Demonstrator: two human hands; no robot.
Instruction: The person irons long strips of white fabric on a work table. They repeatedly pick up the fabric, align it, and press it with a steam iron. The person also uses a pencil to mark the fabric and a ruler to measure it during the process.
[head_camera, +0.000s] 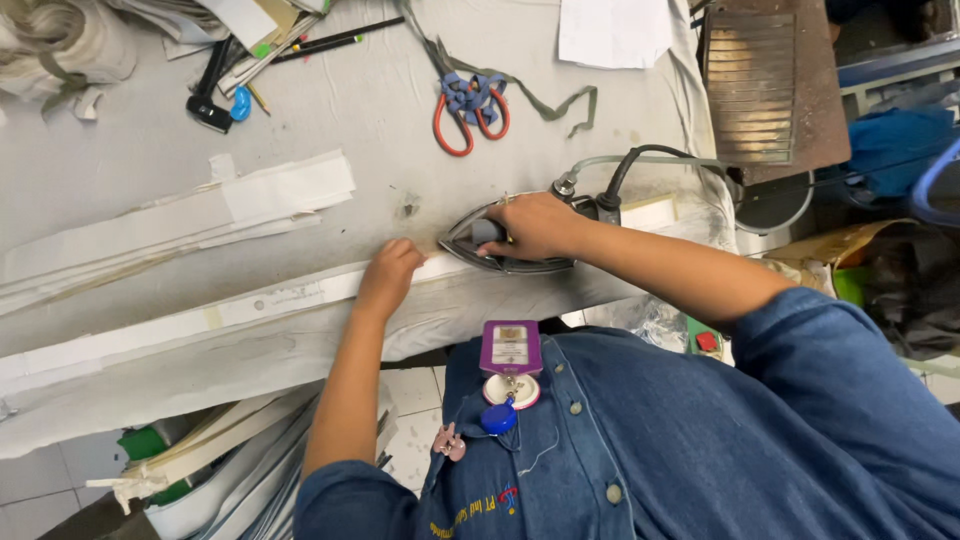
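Gripping iron, nose pointing left along strip, left hand pressing

On the table, the iron sits on a long fabric strip, with the left hand just at its nine o'clock. Scissors lie at the iron's twelve o'clock, and what may be pens at eleven.

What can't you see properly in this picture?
Head view:
- Iron: its handle and top are hidden by the right hand.
- White strip: the part under the left hand and iron is covered.
- Bin: mostly hidden under the table edge.
- Badge: print too small.
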